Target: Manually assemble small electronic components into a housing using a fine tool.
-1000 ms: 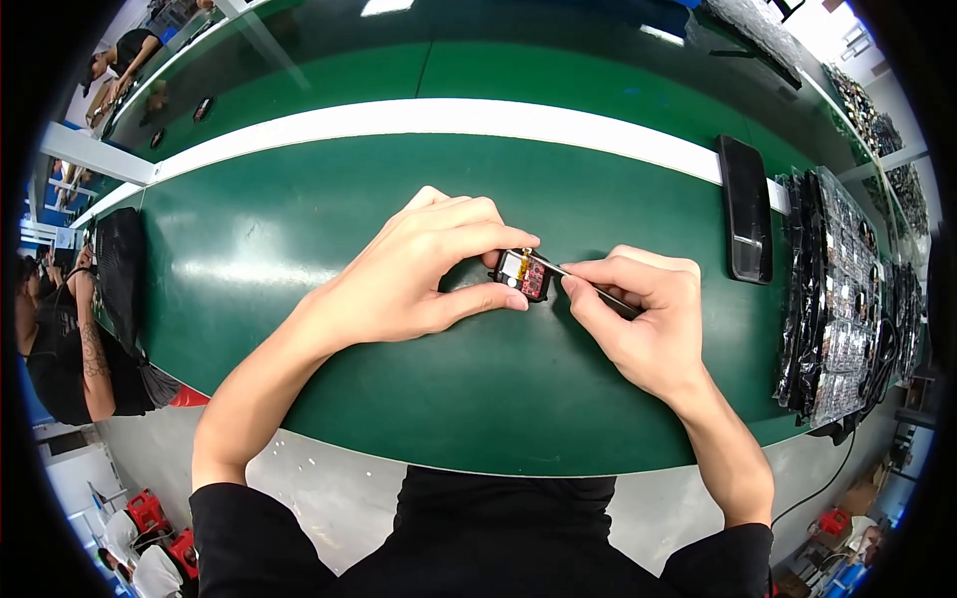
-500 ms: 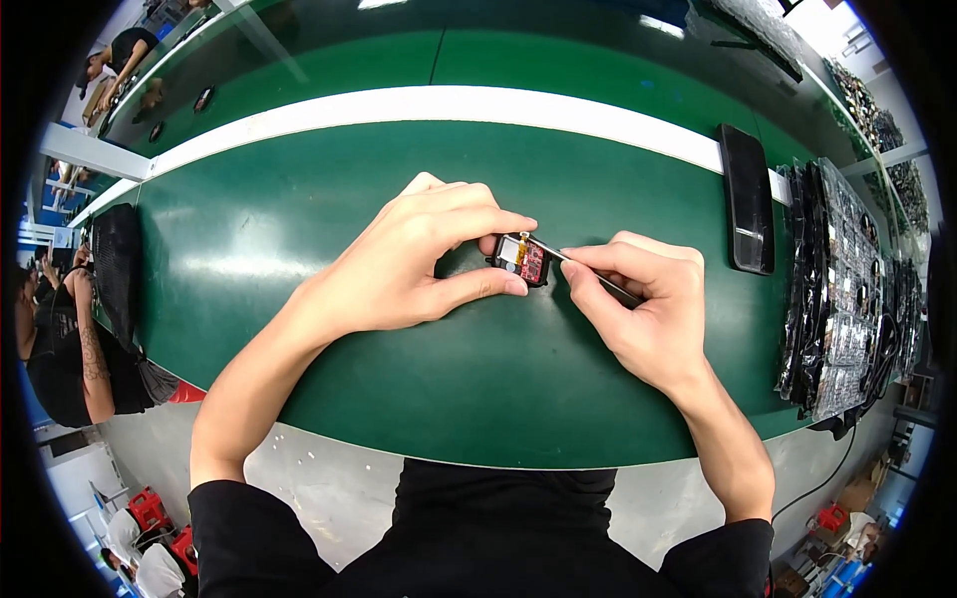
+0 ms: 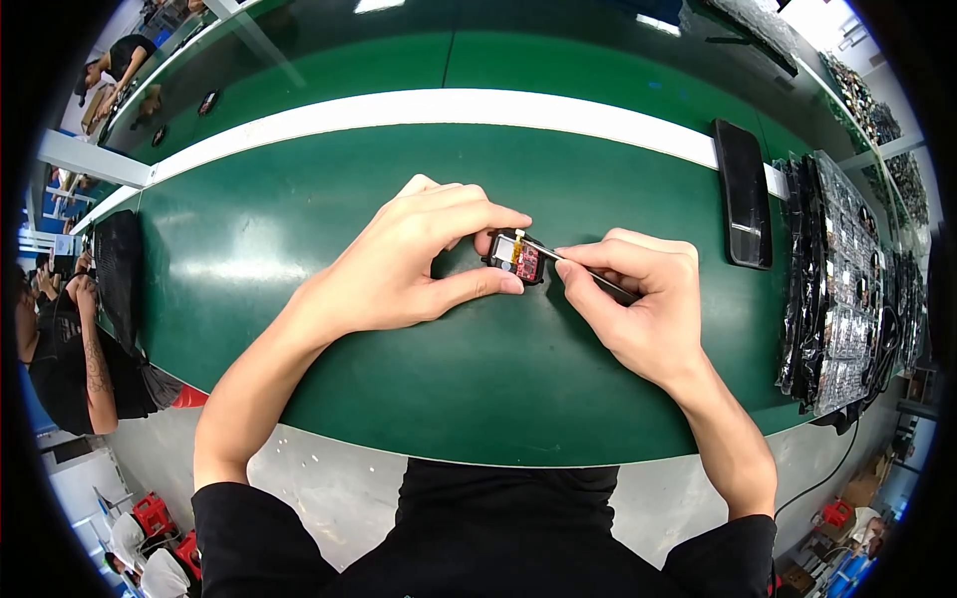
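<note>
Over the middle of the green bench, my left hand holds a small opened black device case by its edges, between thumb and fingers. Inside the case show a red circuit board, a pale silvery square part and a yellowish strip. My right hand is closed in a pen-like grip on slim dark tweezers. Their thin tip reaches the upper right of the case, by the yellowish strip; whether it touches cannot be made out.
A black phone-like slab lies at the right, beside stacked clear trays of small parts. A white rail crosses the bench's far side. A black bag rests at the left edge, with a co-worker beyond it.
Little differs. The whole view has shifted slightly, and both hands keep their grips on the case and the tweezers, with the tip still at the case's upper right.
</note>
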